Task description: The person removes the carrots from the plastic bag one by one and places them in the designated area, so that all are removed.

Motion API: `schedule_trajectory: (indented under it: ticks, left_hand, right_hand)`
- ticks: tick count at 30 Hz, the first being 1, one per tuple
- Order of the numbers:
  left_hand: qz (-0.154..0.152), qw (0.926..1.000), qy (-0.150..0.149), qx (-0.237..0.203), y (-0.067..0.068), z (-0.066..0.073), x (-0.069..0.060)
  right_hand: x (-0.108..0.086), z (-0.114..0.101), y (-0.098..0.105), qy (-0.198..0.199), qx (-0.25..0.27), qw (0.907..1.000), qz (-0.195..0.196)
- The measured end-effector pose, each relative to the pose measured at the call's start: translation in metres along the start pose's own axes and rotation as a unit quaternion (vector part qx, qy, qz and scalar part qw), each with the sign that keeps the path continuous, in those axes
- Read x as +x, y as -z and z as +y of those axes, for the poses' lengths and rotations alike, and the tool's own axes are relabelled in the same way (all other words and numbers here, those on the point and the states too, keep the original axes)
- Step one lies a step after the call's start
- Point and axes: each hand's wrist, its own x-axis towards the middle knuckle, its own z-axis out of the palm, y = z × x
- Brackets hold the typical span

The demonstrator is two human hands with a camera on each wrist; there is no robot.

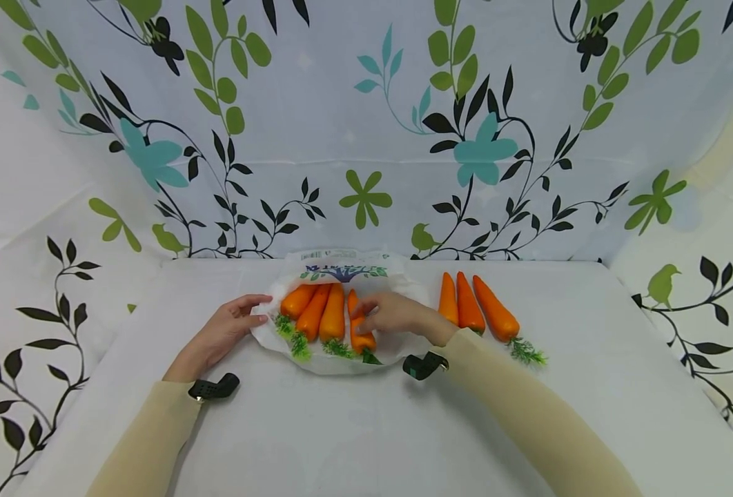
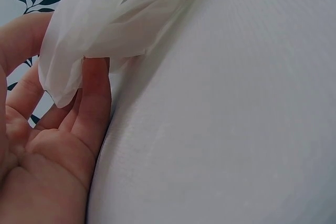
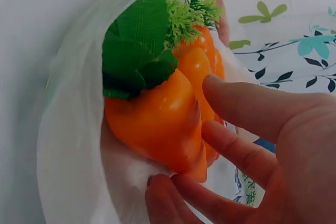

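**Right hand (image 1: pixel 400 314) at a carrot (image 1: pixel 362 341), left hand (image 1: pixel 230 330) on the bag's (image 1: pixel 335 368) edge**

The right arm reached in from the lower right, its beige sleeve (image 1: pixel 522 407) running diagonally across the white table (image 1: pixel 304 442), with the hand turned left and low over the bag. Its fingers were parted and softly bent, the thumb well apart from the lower fingers; the tips rested against the carrot's side and by its narrow end without wrapping round it. This carrot, topped with a dark green leaf (image 3: pixel 139 40), lay inside the bag, leaf end toward the person and tip pointing away.

The left forearm slanted up from the lower left. That hand held the bag's left edge, with the thin white material between the thumb and the partly bent fingers, the palm facing the wrist camera. A black band (image 1: pixel 214 388) crossed the wrist, and another (image 1: pixel 424 366) sat at the right wrist.

Three more carrots (image 1: pixel 313 314) lay side by side in the bag, left of the touched one, their light green fronds (image 1: pixel 301 347) toward the person. Another three carrots (image 1: pixel 468 307) lay on the table right of the bag, just beyond the right forearm.
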Motion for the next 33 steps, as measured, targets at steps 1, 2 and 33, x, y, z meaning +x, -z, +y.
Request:
schedule_trajectory:
  ticks: [1,2,33]
  left_hand:
    - [0.001,1.0,0.001,0.0,0.0,0.0,0.0]
    - [0.002,1.0,0.002,0.0,0.0,-0.001,0.0]
    - [-0.003,0.9998,-0.015,-0.011,-0.001,0.002,-0.003]
  right_hand:
    - [0.001,0.0,-0.001,-0.002,0.001,1.0,0.003]
    - [0.001,-0.001,-0.001,-0.005,0.003,1.0,0.006]
    - [-0.003,0.007,-0.001,-0.034,0.106,0.9938,0.0]
